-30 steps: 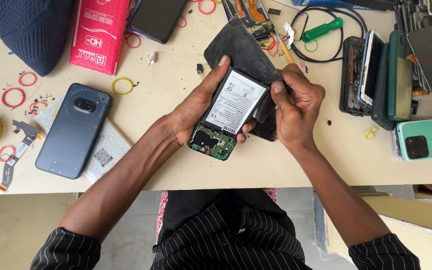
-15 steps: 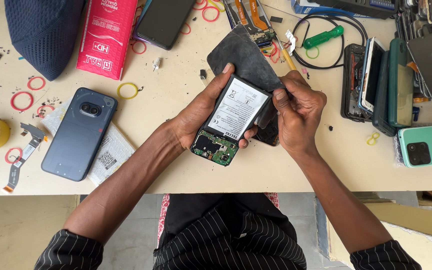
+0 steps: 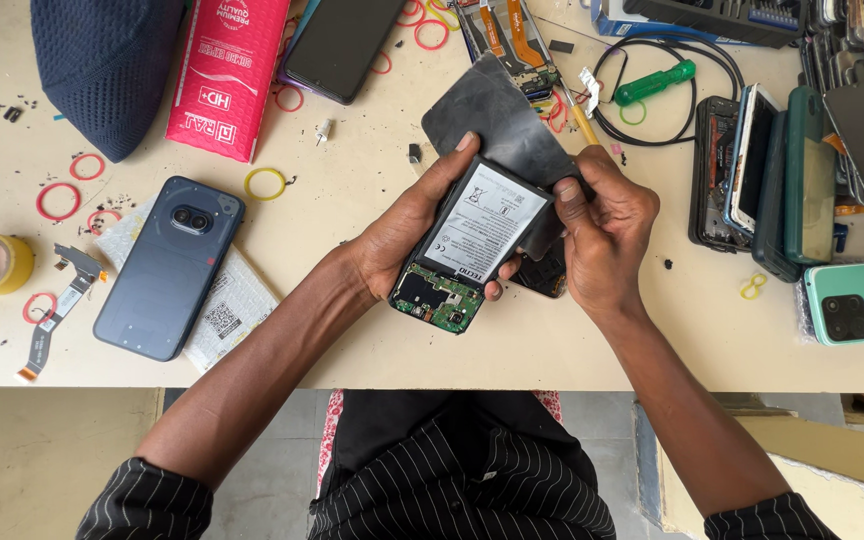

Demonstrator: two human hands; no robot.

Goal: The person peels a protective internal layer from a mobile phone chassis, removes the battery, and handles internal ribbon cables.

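We hold opened phone [image 3: 467,245] above worktop [image 3: 352,210], just right of blue phone [image 3: 167,268]. Left hand [image 3: 407,235] grip closed round frame; right hand [image 3: 602,235] fingers pinch batt edge. Risk: hard prying could bend batt.

Opened phone's battery [image 3: 487,222], held in both hands at centre, bears a white rectangular label with black print; red-pink padded pouch [image 3: 229,72] at top left, white lettering; dark blank phone screen [image 3: 344,42] just right of it; white coded sticker sheet [image 3: 224,312] under the dark blue phone [image 3: 167,268], left.
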